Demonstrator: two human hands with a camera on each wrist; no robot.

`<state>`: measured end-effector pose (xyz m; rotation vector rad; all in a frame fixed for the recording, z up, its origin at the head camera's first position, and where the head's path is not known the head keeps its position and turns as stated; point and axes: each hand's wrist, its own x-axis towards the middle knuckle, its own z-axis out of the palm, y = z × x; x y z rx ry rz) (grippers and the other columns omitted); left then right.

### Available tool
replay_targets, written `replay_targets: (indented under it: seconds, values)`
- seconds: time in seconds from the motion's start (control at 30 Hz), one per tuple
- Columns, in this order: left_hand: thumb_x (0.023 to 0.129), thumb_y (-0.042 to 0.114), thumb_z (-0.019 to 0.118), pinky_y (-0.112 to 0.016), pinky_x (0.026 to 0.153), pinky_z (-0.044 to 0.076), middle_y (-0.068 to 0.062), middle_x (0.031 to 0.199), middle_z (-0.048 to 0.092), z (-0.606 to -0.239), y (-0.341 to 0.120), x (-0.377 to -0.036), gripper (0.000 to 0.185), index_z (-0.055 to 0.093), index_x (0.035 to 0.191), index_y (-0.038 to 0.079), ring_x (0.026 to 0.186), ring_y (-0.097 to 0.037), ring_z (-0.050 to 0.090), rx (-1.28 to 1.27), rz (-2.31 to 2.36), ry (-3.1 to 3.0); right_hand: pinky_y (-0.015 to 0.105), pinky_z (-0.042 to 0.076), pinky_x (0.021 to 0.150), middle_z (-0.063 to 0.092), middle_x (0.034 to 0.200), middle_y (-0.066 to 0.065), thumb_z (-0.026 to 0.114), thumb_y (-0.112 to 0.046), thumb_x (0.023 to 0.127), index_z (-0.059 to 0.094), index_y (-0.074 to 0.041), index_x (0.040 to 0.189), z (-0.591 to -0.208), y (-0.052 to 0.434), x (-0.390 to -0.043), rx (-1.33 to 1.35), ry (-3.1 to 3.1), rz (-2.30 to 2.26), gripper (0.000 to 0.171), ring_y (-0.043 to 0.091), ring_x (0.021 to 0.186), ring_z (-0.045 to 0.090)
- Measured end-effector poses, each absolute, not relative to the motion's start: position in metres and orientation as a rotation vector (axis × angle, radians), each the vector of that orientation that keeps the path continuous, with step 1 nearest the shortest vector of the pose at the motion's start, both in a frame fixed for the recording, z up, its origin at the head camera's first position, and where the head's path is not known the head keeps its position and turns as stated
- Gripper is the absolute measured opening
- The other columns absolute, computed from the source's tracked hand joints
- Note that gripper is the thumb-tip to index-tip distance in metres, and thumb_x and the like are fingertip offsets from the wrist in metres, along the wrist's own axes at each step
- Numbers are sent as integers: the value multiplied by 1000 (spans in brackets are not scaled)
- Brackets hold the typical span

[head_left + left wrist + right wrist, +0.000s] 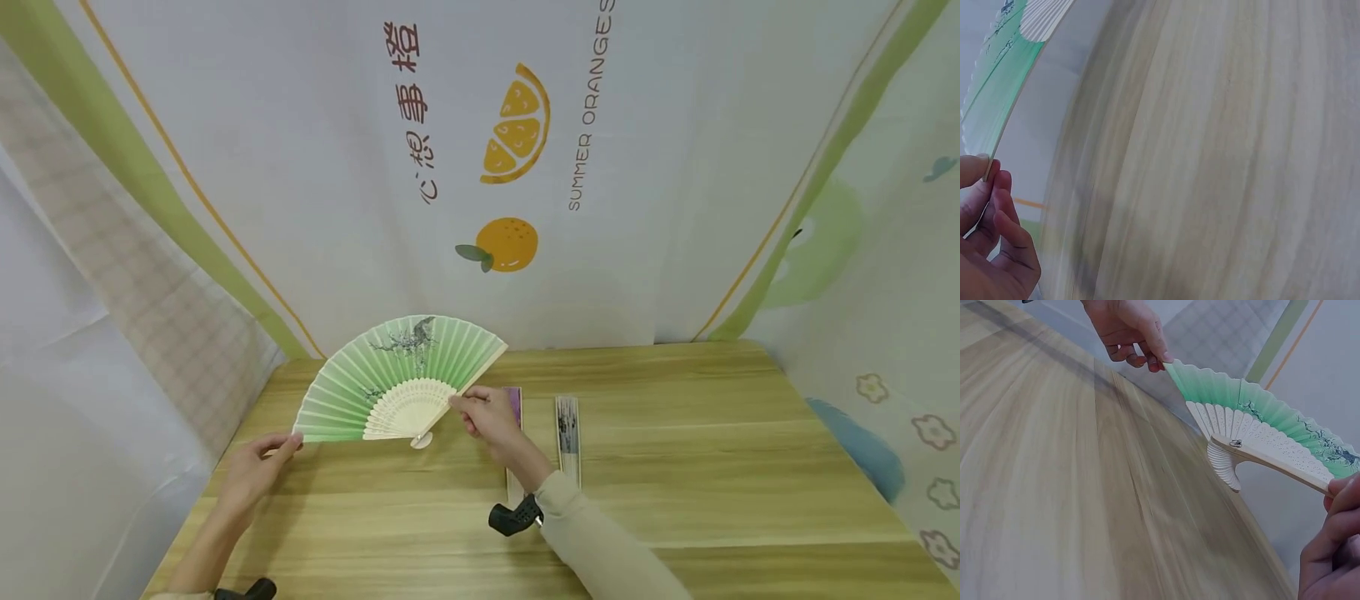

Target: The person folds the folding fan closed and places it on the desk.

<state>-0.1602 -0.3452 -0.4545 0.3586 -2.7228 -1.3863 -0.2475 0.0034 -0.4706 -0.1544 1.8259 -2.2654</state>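
Green paper fan point(397, 379) is held spread above the counter point(675, 467), its left guard pinched by the left hand point(255, 471) and its right guard by the right hand point(491, 417), pivot lying between and nearer the right.

left hand point(988, 250) fingers pinch green fan point(991, 94) edge | wooden table point(1222, 162) beside

Green folding fan point(397, 379) spread open, upright above the table.

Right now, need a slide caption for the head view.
Both hands hold an open green fan above the wooden table: left hand pinches one edge, right hand the other.
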Motion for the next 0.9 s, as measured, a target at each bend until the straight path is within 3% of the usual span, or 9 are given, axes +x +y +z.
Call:
replay_targets:
  seconds: [0.13,0.33,0.53,0.63,0.9]
  values:
    - [102,39,63,-28,78,50,-17,125,64,-456,-337,-166,51,67,122,-8,103,-19,62,361,-1433,-2686,20,33,46,52,64,3,72,-12,96,63,13,92,-474,12,-248,-188,1855,-2279,28,7,48,40]
    - [101,38,65,-26,74,49,-16,124,63,-460,-323,-172,49,68,120,-7,95,-11,59,388,-1508,-2642,23,32,47,52,62,3,71,-9,97,62,11,89,-474,31,-245,-196,1893,-2250,23,9,48,39]
    - [102,35,65,-25,73,49,-13,116,67,-456,-309,-178,47,68,120,-8,97,-18,61,374,-1538,-2618,22,34,49,54,64,2,74,-14,95,64,3,88,-483,46,-242,-133,1931,-2235,21,8,50,40]
    - [102,33,65,-27,74,50,-15,115,68,-456,-302,-182,45,67,120,-9,99,-23,62,355,-1567,-2599,22,36,49,54,64,3,76,-16,94,65,5,90,-491,55,-242,-122,1935,-2244,24,8,51,40]
    - [103,31,64,-31,82,52,-15,115,69,-458,-283,-193,43,67,121,-8,107,-34,62,308,-1638,-2556,20,32,48,52,65,1,73,-9,95,66,1,89,-489,81,-237,-33,1899,-2352,14,7,52,39]
